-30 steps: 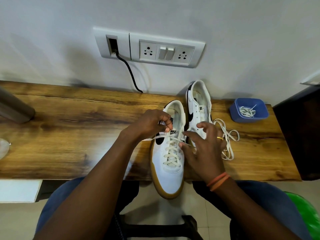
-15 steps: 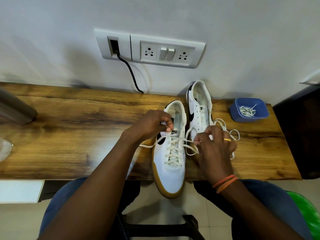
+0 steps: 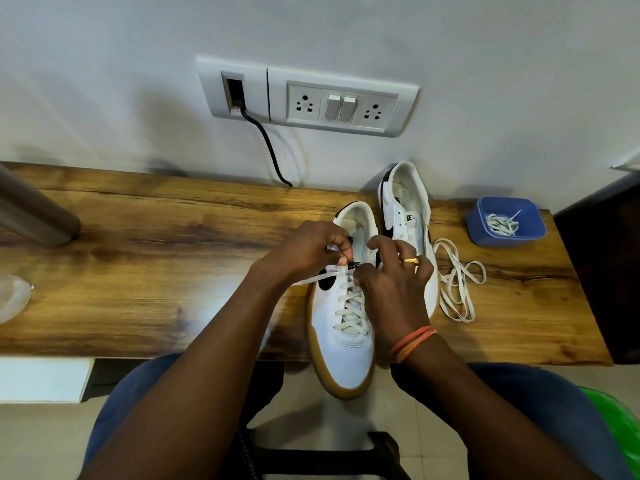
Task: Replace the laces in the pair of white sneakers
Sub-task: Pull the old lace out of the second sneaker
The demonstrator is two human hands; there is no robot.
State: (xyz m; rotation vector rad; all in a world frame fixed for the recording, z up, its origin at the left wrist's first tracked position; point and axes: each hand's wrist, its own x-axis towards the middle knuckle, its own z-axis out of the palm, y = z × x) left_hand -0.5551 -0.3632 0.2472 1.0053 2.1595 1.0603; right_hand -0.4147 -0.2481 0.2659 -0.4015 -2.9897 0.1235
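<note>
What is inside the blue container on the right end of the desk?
The blue container holds a loose bundle of white laces, one tip sticking up. Whatever lies beneath the bundle is covered.

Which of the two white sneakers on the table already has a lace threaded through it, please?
The nearer sneaker, with its toe past the table's front edge, is laced; both hands work at its top. The sneaker by the wall has bare eyelets.

Laced sneaker point(image 3: 343, 344) left of second sneaker point(image 3: 405, 202); loose lace point(image 3: 457, 282) right
</note>
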